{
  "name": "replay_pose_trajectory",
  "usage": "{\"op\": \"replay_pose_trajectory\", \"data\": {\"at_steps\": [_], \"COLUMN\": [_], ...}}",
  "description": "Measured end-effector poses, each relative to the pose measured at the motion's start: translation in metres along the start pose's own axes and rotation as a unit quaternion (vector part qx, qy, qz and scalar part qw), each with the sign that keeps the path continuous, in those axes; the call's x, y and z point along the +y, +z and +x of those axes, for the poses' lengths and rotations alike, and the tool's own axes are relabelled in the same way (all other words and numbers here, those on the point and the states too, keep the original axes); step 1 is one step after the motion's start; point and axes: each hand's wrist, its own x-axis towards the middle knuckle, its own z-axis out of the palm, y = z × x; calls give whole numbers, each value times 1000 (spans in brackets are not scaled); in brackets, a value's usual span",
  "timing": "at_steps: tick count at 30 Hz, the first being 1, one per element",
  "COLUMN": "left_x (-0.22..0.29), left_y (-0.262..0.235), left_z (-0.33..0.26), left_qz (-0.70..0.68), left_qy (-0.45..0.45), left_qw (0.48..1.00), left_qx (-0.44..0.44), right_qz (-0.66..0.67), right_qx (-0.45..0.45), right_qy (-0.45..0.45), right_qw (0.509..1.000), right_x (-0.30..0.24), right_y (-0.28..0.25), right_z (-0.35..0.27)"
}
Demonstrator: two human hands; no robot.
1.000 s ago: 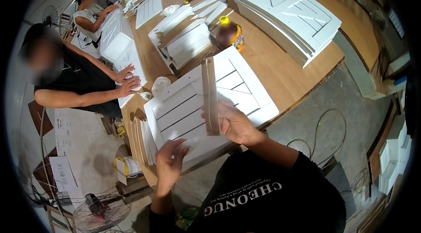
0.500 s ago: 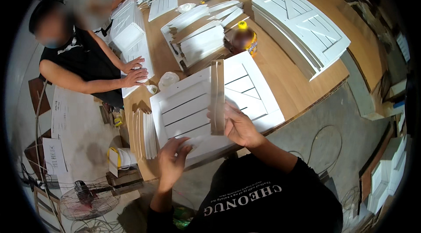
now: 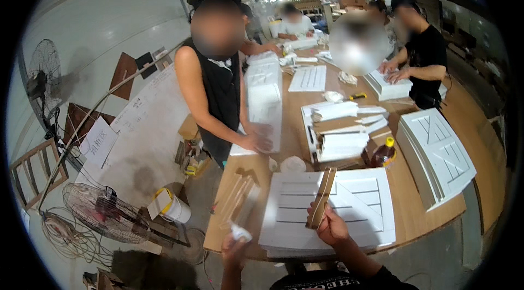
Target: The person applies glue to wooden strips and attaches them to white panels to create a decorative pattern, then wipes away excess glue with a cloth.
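At eight o'clock from the centre of the white panel (image 3: 352, 202), the worker's left hand (image 3: 233, 252) pinches a small white item (image 3: 240, 233), kind unclear. Over that centre, the brown strip (image 3: 321, 200) points toward one o'clock; the right hand (image 3: 334, 228) clasps its lower end between thumb and fingers. Strip appears light, stiff; grip long edges, nearer mid-length for balance.

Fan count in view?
2. The upper fan is at the picture's far left; the lower fan is below it, left of the white bucket. Others may be hidden in the background.
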Motion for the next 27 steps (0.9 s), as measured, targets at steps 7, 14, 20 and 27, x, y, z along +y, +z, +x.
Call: {"op": "replay_pose_trajectory", "data": {"at_steps": [7, 14, 20, 27], "left_x": [-67, -99, -91, -84], "left_y": [-134, -163, -137, -131], "left_z": [14, 17, 32, 30], "left_qz": [258, 371, 309, 403], "left_qy": [181, 89, 107, 83], "left_qw": [905, 878, 892, 848], "left_qx": [285, 288, 312, 335], "right_qz": [-2, 16, 11, 5], "right_qx": [-34, -71, -61, -26], "right_qy": [44, 52, 32, 27], "right_qw": [998, 996, 998, 999], "right_x": [23, 39, 35, 31], "right_y": [14, 3, 19, 7], "right_z": [18, 32, 26, 25]}}
